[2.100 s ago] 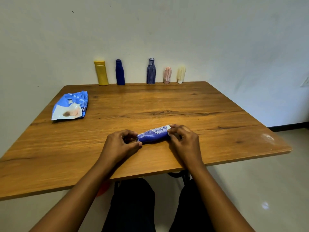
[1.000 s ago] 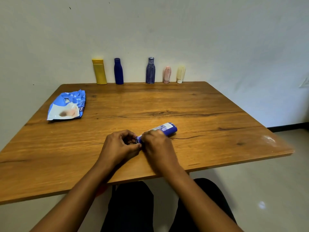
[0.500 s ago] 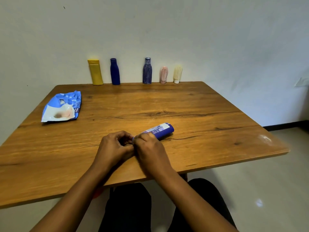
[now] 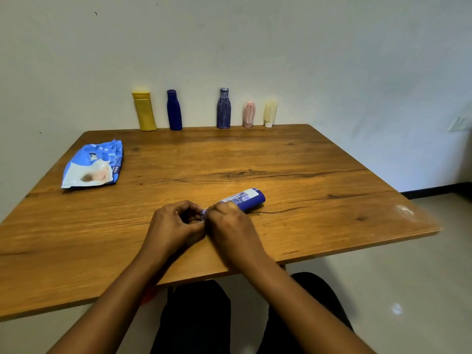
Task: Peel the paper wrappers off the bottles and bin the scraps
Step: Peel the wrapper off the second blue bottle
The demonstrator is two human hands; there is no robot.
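Note:
A blue bottle (image 4: 249, 200) with a white printed paper label lies on its side on the wooden table (image 4: 281, 162), its base pointing right. My left hand (image 4: 173, 227) grips the bottle's cap end, which is hidden behind curled fingers. Pressed close against it, my right hand (image 4: 231, 229) pinches the label's near edge at the bottle's neck. Along the wall at the back stand a yellow bottle (image 4: 144, 111), a plain blue bottle (image 4: 174, 110), a striped blue bottle (image 4: 223, 109), a small pink bottle (image 4: 249, 114) and a small cream bottle (image 4: 270, 113).
A blue and white plastic pouch (image 4: 93, 164) lies flat at the table's left. The table's front edge runs just below my wrists. Pale floor shows to the right, and my dark trousers under the table.
My right hand has moved from the bottle's base end over to its neck beside my left hand, uncovering the base. The bottle has turned slightly, its base now further away.

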